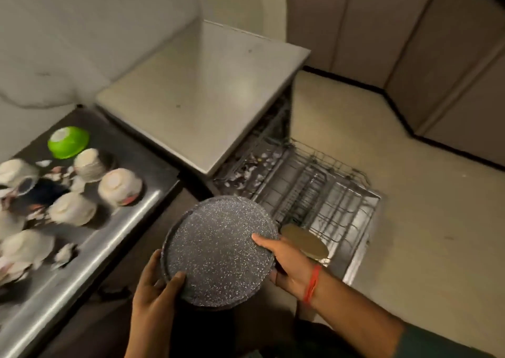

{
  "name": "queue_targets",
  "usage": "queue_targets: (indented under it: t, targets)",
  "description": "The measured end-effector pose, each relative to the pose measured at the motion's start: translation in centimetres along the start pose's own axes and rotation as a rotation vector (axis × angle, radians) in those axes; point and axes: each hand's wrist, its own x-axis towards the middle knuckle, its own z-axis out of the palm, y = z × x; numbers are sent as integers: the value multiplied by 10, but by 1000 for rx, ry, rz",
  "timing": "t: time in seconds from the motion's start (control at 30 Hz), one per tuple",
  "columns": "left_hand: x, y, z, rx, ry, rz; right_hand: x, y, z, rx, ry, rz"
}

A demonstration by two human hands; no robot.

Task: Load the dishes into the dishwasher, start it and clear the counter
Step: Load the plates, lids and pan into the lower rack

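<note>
A round, dark, white-speckled plate (218,248) is held in the air between the counter and the dishwasher. My left hand (155,295) grips its lower left rim, thumb on top. My right hand (287,259) grips its right rim, thumb on the face and fingers underneath. Just right of the plate, the dishwasher's lower wire rack (322,193) is pulled out over the open door. A beige plate (304,241) stands in the rack's near corner. On the steel counter (114,237) at left stand several upturned white bowls (120,186) and a green bowl (69,141).
The dishwasher's flat grey top (202,95) sits behind the rack. Beige floor (410,221) stretches to the right, bounded by brown cabinet doors (410,43) with a dark skirting. A white wall rises behind the counter.
</note>
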Motion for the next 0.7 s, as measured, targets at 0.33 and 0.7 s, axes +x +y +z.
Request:
queue_targets:
  t: [0.33, 0.7]
  targets:
    - [43, -7, 133, 230, -329, -267, -12, -5, -101, 437, 339, -24]
    - [133, -38, 247, 592, -589, -427, 55, -5, -170, 503, 700, -52]
